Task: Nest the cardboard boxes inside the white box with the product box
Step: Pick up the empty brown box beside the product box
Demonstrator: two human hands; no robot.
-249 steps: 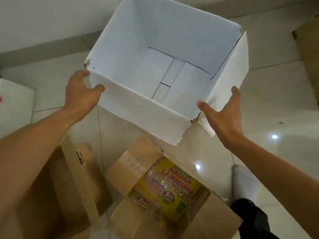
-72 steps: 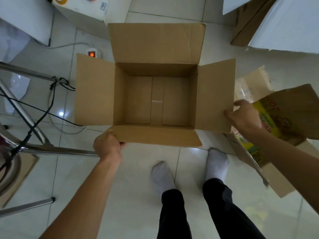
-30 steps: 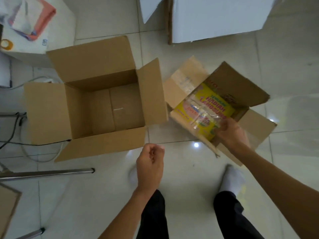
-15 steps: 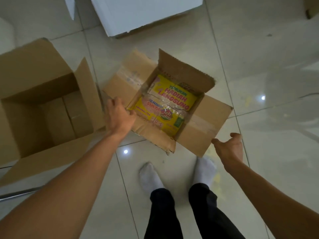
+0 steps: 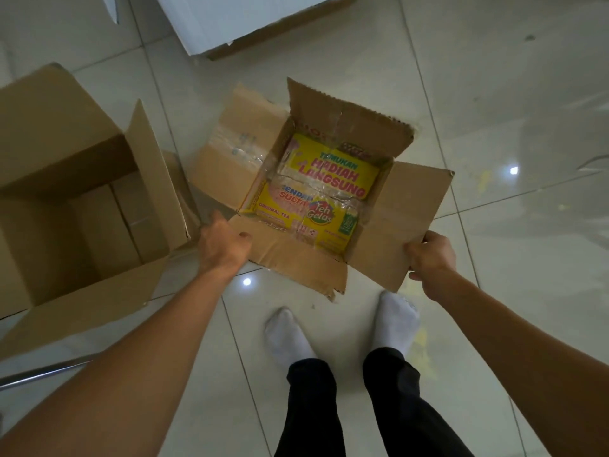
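The small cardboard box (image 5: 405, 219) sits open on the pale tiled floor (image 5: 494, 94) at the centre of the view, its four flaps spread outward and one torn flap standing up at 12 o'clock. Inside it lies the yellow product box (image 5: 324, 189), wrapped in clear plastic and printed with "Hadiah Langsung" and "Teh Gelas" — it fills most of the bottom. The left hand (image 5: 224, 247) is closed on the near flap at its 9 o'clock corner, knuckles up and fingers curled under the cardboard edge. The right hand (image 5: 430, 255) grips the outer corner of the flap at 3 o'clock, fingers wrapped over its edge and thumb beneath. At 9 o'clock from this box stands the large cardboard box (image 5: 66, 206), open and upright, its right-hand flap just beside the small box's taped flap; whether they touch cannot be told. At 12 o'clock, near the top of the view, is the lower part of the white box (image 5: 237, 18), apart from both brown boxes, with a brown edge showing along its base. At 6 o'clock, two feet in white socks (image 5: 397, 319) stand on the tiles just beyond the near flap — dark trouser legs (image 5: 329, 407) below them. A thin metal bar (image 5: 43, 374) lies at 8 o'clock.
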